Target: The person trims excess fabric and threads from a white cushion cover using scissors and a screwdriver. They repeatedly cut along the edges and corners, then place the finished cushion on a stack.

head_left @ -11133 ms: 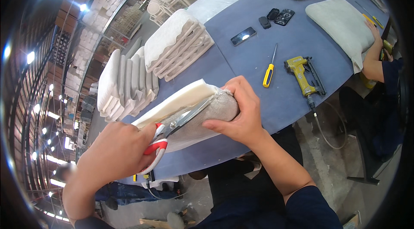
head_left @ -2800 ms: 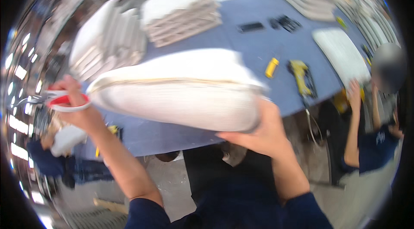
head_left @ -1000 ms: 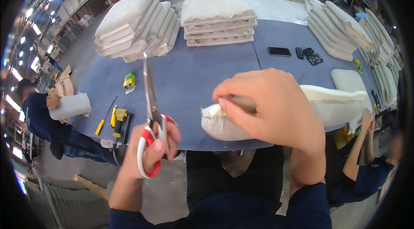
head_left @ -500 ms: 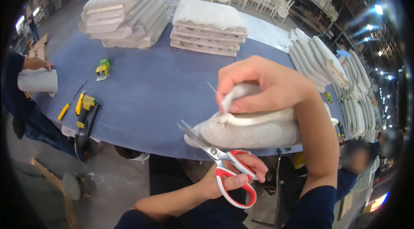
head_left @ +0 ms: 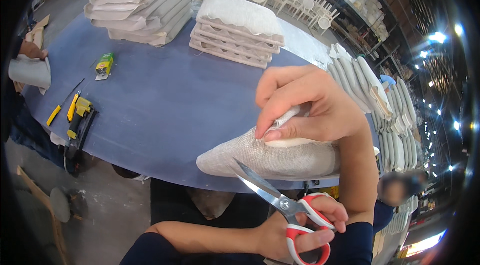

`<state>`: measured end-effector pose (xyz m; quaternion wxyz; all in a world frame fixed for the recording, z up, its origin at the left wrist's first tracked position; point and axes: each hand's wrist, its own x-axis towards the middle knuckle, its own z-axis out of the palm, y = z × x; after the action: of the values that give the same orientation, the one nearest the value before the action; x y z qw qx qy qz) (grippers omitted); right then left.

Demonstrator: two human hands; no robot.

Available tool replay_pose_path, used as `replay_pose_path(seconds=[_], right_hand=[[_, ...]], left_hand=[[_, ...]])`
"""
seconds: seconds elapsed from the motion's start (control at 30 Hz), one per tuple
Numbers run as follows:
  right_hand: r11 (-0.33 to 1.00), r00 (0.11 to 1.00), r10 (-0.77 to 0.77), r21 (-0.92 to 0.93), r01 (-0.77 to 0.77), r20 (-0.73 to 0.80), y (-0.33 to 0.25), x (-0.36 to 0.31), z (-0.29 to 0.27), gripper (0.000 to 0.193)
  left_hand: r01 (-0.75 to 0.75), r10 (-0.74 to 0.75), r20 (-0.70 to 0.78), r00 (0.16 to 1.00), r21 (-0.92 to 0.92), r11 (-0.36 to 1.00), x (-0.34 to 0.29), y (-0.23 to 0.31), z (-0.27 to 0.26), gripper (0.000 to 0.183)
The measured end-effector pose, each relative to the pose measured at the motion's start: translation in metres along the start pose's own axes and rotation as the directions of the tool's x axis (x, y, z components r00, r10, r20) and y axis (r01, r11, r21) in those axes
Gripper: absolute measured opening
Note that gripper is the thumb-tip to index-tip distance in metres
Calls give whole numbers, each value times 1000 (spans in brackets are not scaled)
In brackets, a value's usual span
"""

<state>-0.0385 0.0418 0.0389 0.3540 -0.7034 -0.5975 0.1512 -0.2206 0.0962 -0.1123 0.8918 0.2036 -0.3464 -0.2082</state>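
My left hand (head_left: 277, 235) holds scissors (head_left: 286, 205) with red and white handles, fingers through the loops. Their blades are parted and point up-left, overlapping the near side of a light grey woven-fabric seat cushion (head_left: 295, 161) in the view. This cushion lies at the table's near edge, its narrow end toward the left. Above it, my right hand (head_left: 322, 107) pinches a fold of the cushion's fabric (head_left: 287, 116) between thumb and fingers. A cream edge shows beneath the right thumb. Whether the blades touch the fabric I cannot tell.
On the blue-grey table (head_left: 150, 110) lie a yellow-and-black staple gun (head_left: 80, 117), a yellow-handled tool (head_left: 55, 113) and a green-yellow box (head_left: 104, 66). Cushion stacks stand far left (head_left: 140, 5), in the middle (head_left: 237, 30) and at right (head_left: 357, 77). Another person's hand (head_left: 34, 50) holds fabric at left.
The scissors in my left hand have moved right and down, away from the cushion's narrow end. My right hand still pinches the fabric; the thin thread-like strand beside it no longer shows. The view has shifted.
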Motion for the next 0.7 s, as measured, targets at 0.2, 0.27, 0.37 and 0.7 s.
replay_pose_path(seconds=[0.2,0.27,0.37,0.7], right_hand=[[985,985,-162,-78,156,-66,13,-1,-7,20],[988,987,-133,-85,125,-88,12,-2,-7,21],[995,990,-61,-91,50,-129,7,-2,-1,21],[999,996,-14,-32,11,-92,6,2,2,20]], left_hand=[[-102,103,-52,993,17,995,24,15,18,36],[-56,51,-79,996,-60,997,28,25,22,39],[13,-34,-99,994,-207,978,33,31,27,40],[-157,146,-96,985,-117,981,38,17,29,35]])
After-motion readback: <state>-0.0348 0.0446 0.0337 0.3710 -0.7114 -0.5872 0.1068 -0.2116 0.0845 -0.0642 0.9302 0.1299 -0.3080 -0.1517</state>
